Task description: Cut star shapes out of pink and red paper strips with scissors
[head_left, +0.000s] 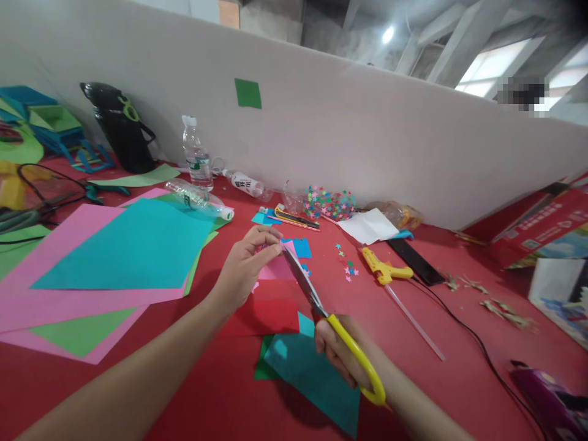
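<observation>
Tabletop (459, 392), flat and red, runs back to a tall white partition wall (340, 135); watching remotely, I see bare room between my right hand (339, 352) and a yellow plastic glue gun (382, 268), while a large turquoise paper sheet (133, 251) over pink ones crowds the left. My right hand is wrapped round yellow-handled metal scissors (335, 324), raised over the table near a smaller teal paper sheet (316, 373). Their long axis slants from near right to far left, tip reaching my left hand (243, 263). Its thumb and forefinger meet there; I cannot tell whether they pinch anything.
</observation>
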`<state>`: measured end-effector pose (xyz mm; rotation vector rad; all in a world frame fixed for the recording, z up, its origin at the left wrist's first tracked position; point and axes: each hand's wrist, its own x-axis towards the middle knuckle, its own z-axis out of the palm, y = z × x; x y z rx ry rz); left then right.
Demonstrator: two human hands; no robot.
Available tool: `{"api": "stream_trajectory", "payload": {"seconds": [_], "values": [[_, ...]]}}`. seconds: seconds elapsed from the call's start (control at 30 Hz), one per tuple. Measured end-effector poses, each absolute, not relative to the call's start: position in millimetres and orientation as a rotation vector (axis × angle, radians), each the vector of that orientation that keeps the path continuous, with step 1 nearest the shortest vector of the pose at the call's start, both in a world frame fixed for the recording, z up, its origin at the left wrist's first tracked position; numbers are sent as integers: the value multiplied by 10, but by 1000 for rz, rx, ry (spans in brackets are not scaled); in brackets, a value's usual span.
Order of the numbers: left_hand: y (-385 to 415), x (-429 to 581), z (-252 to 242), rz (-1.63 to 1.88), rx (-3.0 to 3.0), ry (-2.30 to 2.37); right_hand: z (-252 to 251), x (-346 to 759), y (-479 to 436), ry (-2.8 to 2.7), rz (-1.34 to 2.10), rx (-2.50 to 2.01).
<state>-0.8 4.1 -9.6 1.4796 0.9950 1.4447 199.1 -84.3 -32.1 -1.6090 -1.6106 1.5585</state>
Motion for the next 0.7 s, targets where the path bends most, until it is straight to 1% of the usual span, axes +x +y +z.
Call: {"api": "stream_trajectory", "payload": {"seconds": [0.53, 0.7], "values": [[42, 4, -144, 1463, 1455, 971, -343, 1967, -808, -1572, 1535, -1638], [21, 4, -117, 1485, 1440, 930, -386, 2005, -788, -1541, 1631, -1608]]}}
